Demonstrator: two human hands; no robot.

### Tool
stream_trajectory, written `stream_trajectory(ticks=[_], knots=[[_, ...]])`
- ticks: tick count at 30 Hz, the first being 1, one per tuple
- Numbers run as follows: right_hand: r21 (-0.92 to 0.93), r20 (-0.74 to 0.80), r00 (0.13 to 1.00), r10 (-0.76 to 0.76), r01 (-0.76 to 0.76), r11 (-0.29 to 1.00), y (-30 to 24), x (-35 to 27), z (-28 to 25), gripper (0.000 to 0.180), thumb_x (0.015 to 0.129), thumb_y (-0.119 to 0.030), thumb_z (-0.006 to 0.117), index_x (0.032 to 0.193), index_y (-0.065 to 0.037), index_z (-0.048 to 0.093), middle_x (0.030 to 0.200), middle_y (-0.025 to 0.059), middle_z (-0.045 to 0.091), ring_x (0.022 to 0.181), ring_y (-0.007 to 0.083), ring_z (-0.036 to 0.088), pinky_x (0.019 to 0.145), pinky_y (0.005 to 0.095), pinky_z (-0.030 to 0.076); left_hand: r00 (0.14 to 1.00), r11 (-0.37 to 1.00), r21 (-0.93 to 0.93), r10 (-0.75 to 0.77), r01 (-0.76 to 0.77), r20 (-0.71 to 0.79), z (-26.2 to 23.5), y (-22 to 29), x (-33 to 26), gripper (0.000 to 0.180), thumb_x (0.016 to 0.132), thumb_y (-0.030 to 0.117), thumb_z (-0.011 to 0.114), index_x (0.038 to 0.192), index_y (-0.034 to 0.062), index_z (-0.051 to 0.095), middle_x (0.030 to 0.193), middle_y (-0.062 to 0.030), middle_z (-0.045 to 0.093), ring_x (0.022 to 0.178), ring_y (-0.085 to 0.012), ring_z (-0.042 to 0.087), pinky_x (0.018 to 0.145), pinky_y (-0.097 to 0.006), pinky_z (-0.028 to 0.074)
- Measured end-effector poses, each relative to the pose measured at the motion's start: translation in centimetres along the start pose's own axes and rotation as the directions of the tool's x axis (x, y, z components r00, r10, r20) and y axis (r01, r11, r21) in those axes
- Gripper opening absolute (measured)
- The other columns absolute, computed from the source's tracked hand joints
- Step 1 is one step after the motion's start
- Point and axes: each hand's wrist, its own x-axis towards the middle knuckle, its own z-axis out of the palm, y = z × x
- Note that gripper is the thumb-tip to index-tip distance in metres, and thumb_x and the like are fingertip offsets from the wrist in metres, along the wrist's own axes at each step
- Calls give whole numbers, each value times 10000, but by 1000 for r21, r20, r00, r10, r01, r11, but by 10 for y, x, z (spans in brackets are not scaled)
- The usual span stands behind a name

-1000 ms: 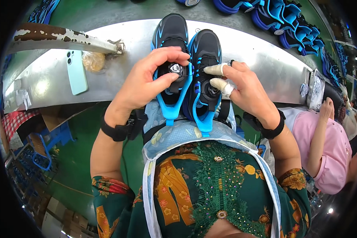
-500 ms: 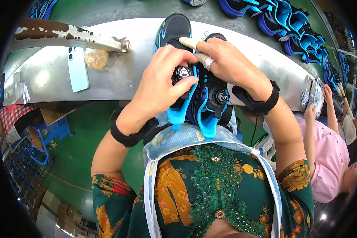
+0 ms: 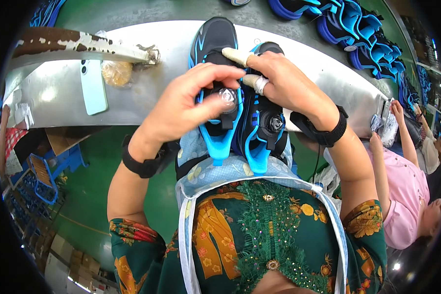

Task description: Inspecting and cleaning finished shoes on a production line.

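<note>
From my remote seat, the biggest thing I see is the pale metal bench [image 3: 137, 95], curving across the upper half of the frame. Other shoes [image 3: 372, 51] crowd the upper right. At centre, toes toward the top, the left shoe [image 3: 213, 41] and right shoe [image 3: 267, 104] sit side by side, heels near the apron [image 3: 215, 171]. My left hand [image 3: 185, 100] curls over the left shoe, thumb and fingers parted wide. My right hand [image 3: 285, 78] reaches above the right shoe toward the left one, its covered fingertips [image 3: 236, 57] a narrow gap apart — I can't tell whether they touch a lace. Smallest are the dials: the left dial [image 3: 227, 96] under my left thumb, the right dial [image 3: 272, 121] uncovered. Both look fitted, so that much seems done; how tight the lacing is, and what remains, I can't judge.
</note>
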Motion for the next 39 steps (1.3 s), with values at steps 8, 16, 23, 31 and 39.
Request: stream_trajectory(ticks=[8,16,23,31,39], knots=[[-65,31,999,17,-15,998,-4,0,-5,550,812,-66,676,1345,-117,551,747,205,646,696,390,628,645,476,483,993,996,15,91,-90,-73,6,-15,6,407,746,51,732,1142,-5,652,1038,-75,624,1005,-181,602,887,-307,483],[-46,57,998,29,-27,999,0,3,-7,475,827,-104,689,1293,-135,600,798,199,655,748,383,632,673,458,490,944,882,401,314,-248,-106,-7,0,-3,342,871,115,640,1199,19,618,1078,-94,663,953,-152,625,838,-280,470],[259,144,986,-83,43,965,-44,15,-26,319,815,-218,756,1098,-99,670,871,123,638,764,235,642,698,352,517,813,491,-821,-579,291,-59,44,25,-71,408,1030,282,463,1225,-70,533,1096,-199,650,760,-206,696,390,-215,399],[407,346,937,-42,-110,907,-39,19,-7,249,798,-162,776,1008,-88,664,899,22,605,702,92,536,638,233,452,821,459,-870,-558,181,-123,58,-7,-54,302,1009,249,515,1074,-40,573,970,-131,688,865,-244,725,336,-212,313],[155,232,954,-191,157,975,-35,8,-23,379,812,-141,721,1172,-61,631,931,153,657,814,316,641,716,391,522,855,392,-913,-507,114,-111,66,-18,-63,269,1018,241,508,1047,-12,592,914,-138,685,842,-233,723,353,-208,392]])
